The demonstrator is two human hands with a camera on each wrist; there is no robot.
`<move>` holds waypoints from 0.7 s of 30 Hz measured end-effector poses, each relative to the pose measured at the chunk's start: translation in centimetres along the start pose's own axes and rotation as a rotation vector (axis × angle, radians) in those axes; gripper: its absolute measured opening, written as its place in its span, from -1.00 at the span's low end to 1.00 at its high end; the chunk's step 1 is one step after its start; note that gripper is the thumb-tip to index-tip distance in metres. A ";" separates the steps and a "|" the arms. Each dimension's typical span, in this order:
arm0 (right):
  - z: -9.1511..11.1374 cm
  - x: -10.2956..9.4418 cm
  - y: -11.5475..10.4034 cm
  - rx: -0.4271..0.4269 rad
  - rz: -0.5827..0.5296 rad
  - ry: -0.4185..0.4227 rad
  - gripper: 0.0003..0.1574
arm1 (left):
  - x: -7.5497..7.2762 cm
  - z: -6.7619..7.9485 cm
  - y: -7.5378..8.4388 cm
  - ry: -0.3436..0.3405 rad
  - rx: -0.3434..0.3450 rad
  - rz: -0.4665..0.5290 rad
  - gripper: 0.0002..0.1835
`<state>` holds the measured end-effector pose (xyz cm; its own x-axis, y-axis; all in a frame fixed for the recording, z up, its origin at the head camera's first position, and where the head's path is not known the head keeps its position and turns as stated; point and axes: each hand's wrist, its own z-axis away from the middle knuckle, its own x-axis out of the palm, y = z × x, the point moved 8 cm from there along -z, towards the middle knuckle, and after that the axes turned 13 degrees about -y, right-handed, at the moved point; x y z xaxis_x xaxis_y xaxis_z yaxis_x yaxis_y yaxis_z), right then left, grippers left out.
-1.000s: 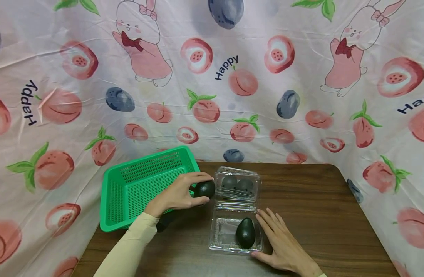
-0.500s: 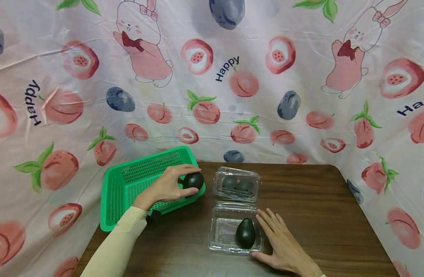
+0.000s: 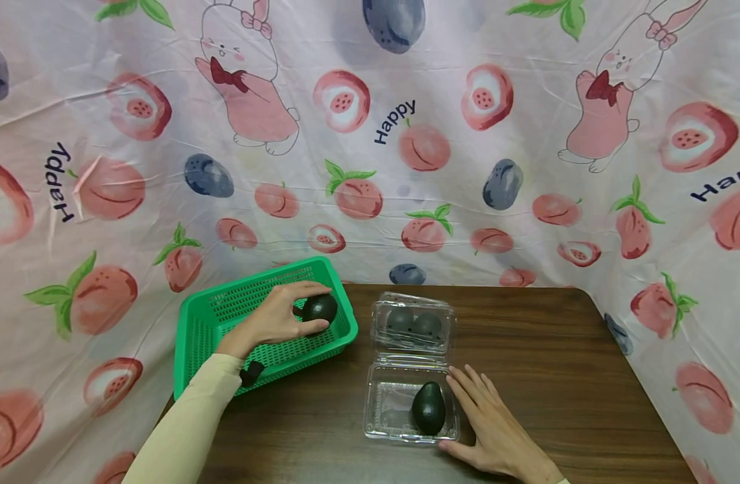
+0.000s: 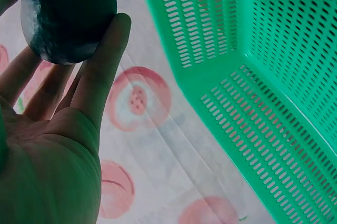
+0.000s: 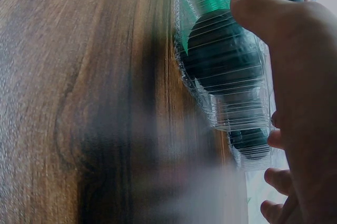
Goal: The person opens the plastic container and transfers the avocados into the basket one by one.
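1. Basket [image 3: 227, 302], just one, left of the clamshell [image 3: 384, 396], partly blocked by the left hand [image 3: 279, 319] gripping one raised avocado [image 3: 320, 308].
2. Right hand [image 3: 490, 427], fingers extended, touches the clamshell's right edge.
3. Second avocado [image 3: 429, 410] inside the clamshell; two dark shapes [image 3: 400, 320] through its lid.

Head view: left hand [image 3: 279, 316] covers part of its avocado [image 3: 320, 308] and the basket [image 3: 344, 306]; two dark shapes [image 3: 427, 325] behind clear lid [image 3: 414, 310] too dim to name. Left wrist: avocado cut at top, basket on three sides. Right wrist: lower tabletop [image 5: 131, 155] blurred
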<state>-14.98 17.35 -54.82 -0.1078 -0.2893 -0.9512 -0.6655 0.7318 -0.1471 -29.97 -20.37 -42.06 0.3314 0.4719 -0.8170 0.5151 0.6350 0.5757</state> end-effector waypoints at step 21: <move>0.1 0.1 0.1 -0.004 0.004 0.000 0.40 | -2.0 -1.5 -3.8 0.114 -0.024 -0.043 -0.33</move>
<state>-15.02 17.44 -54.97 -0.1101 -0.2860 -0.9519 -0.6681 0.7304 -0.1422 -33.74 -22.80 -42.59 0.2161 0.5095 -0.8329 0.5073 0.6703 0.5416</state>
